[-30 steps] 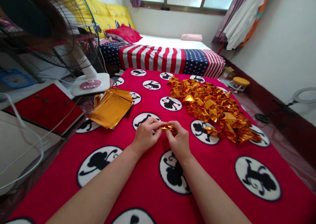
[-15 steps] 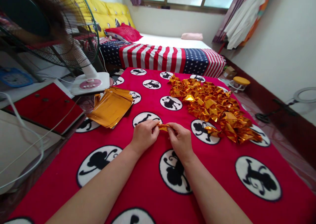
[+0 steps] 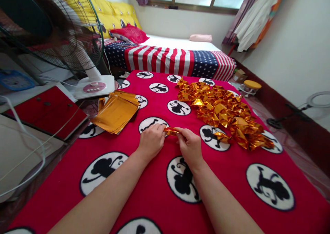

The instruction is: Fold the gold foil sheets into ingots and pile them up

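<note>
A narrow folded piece of shiny gold foil paper [image 3: 171,131] is held between my two hands above the red cloth. My left hand [image 3: 152,140] pinches its left end, with the fingertips partly hidden behind the hand. At the right end, my right hand [image 3: 190,145] grips it between thumb and fingers. A stack of flat gold foil sheets [image 3: 116,112] lies to the left on the cloth. Many folded gold foil pieces [image 3: 219,106] are heaped to the right, one of them lying at the heap's near left edge.
The red cloth [image 3: 144,199] with monkey circles covers the surface under my arms. A fan [image 3: 94,86] stands at the left behind a red panel [image 3: 46,106]. Farther back is a bed [image 3: 165,60]; a yellow stool [image 3: 252,85] stands at the right.
The foil strip appears slightly tilted and shows more of its length between my hands. My left hand's fingers have shifted a little, and my right hand has moved slightly right.
</note>
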Demonstrator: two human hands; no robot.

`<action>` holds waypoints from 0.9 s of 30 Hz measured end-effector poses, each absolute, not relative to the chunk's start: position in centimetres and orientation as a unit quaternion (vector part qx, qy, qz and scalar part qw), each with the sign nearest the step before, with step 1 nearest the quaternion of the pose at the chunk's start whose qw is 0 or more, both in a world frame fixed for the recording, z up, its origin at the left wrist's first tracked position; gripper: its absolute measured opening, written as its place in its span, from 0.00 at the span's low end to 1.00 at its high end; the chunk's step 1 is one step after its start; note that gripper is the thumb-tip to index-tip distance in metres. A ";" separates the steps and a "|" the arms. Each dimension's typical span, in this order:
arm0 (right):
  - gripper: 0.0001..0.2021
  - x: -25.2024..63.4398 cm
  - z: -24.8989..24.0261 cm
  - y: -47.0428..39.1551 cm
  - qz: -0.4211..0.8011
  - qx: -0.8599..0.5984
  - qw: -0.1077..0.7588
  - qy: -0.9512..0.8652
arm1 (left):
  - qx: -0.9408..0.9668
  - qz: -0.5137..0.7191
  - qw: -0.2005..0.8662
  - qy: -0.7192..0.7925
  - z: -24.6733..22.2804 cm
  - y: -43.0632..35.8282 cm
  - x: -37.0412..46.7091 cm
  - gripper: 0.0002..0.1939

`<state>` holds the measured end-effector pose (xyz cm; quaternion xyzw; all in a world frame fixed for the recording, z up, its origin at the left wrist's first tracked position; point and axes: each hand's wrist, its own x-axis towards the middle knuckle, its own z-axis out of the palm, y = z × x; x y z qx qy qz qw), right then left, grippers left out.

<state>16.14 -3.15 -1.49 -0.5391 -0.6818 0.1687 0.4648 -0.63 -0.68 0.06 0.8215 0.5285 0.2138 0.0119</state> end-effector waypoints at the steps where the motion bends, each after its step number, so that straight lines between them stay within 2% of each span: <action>1: 0.12 16.2 -1.5 -3.1 0.171 -0.538 0.466 -0.682 | 0.820 0.227 0.021 0.524 0.0 -0.7 -0.7 0.16; 3: 0.12 16.2 -1.6 -3.1 0.180 -0.536 0.468 -0.679 | 0.822 0.246 0.041 0.512 -0.2 -0.6 -0.7 0.19; 11: 0.10 16.3 -1.7 -3.0 0.168 -0.560 0.473 -0.660 | 0.824 0.285 0.064 0.485 -0.6 -0.3 -0.9 0.15; 22: 0.11 16.3 -1.5 -2.9 0.106 -0.559 0.435 -0.698 | 0.820 0.239 0.054 0.518 -0.3 -0.6 -0.7 0.13; 27: 0.12 16.1 -1.2 -2.9 0.075 -0.579 0.388 -0.713 | 0.820 0.205 0.049 0.532 -0.6 -0.7 -0.5 0.13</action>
